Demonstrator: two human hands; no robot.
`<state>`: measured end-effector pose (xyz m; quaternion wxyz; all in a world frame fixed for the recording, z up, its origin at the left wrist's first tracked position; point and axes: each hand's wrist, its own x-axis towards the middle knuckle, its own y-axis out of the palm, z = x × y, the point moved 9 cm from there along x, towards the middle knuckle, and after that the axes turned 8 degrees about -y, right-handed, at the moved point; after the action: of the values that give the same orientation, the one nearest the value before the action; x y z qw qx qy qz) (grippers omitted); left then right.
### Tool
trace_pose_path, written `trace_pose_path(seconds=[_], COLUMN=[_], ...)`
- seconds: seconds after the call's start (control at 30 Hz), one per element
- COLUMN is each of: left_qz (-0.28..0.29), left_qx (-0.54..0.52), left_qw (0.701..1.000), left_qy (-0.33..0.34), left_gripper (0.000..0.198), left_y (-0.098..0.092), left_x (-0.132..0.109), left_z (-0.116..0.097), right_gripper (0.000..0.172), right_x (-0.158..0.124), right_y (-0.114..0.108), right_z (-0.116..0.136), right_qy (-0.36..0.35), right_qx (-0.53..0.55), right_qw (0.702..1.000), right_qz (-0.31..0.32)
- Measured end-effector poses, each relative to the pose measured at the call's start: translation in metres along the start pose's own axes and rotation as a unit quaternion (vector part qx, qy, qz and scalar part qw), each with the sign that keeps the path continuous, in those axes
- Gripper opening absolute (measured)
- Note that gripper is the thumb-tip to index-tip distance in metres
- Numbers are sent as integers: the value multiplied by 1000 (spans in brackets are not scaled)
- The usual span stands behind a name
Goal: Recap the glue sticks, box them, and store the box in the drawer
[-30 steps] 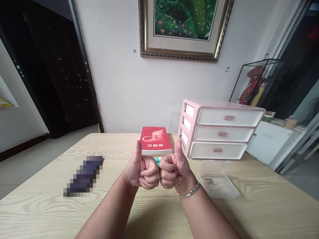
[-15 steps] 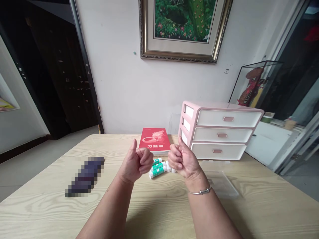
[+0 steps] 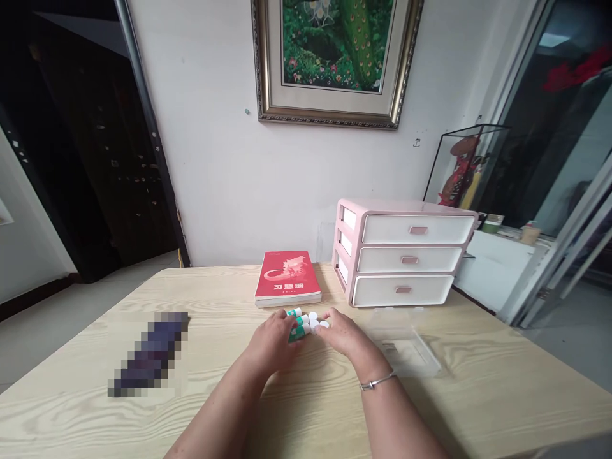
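Note:
Several green-and-white glue sticks (image 3: 302,329) lie side by side on the table, their white ends pointing right. My left hand (image 3: 273,339) is at their left ends, with its fingers over the green bodies and partly hiding them. Those fingers are bent but apart; whether they press on the sticks I cannot tell. On the other side, my right hand (image 3: 345,333), with a silver bangle on the wrist, has its fingertips beside several round white pieces (image 3: 314,324). Its thumb and fingers are apart, and nothing shows between them.
Behind the glue sticks lies a thick red book (image 3: 288,277). A pink-and-white drawer unit (image 3: 406,255) stands at the back right. Near my right forearm is a clear plastic box or lid (image 3: 415,357). A dark, pixelated object (image 3: 153,354) lies at left on the wooden table (image 3: 210,331).
Both hands have come down from a raised thumbs-up pose to the glue sticks, and their fists have opened. The view has shifted slightly; the objects on the table look unmoved.

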<state>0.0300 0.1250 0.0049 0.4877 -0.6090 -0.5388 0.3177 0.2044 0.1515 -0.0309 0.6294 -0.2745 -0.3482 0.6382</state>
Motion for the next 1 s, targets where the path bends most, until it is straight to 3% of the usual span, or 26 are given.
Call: trace_pose_path(seconds=[0.17, 0.4, 0.67, 0.73, 0.83, 0.93, 1.0], left_qz=[-13, -17, -26, -28, -9, 59, 95], left_qx=[47, 87, 66, 12, -188, -410, -491], left_qw=[999, 996, 997, 999, 982, 910, 866], left_qy=[17, -8, 2, -9, -12, 2, 3], left_gripper=[31, 24, 20, 19, 26, 37, 43], left_y=[13, 11, 13, 7, -3, -5, -6], left_x=[-2, -2, -2, -1, -4, -13, -20], left_z=[-11, -12, -11, -5, 4, 1, -4], right_gripper=[29, 28, 14, 19, 31, 48, 53], right_x=[0, -3, 3, 6, 7, 3, -2], right_y=[4, 3, 2, -7, -14, -10, -9], right_z=[6, 14, 6, 8, 18, 36, 46], right_qy=[-41, -63, -41, -46, -74, -94, -102], right_qx=[-13, -24, -46, 16, 214, 414, 481], right_qw=[999, 997, 998, 998, 970, 904, 870], right_qz=[-14, -24, -9, -48, -83, -48, -30])
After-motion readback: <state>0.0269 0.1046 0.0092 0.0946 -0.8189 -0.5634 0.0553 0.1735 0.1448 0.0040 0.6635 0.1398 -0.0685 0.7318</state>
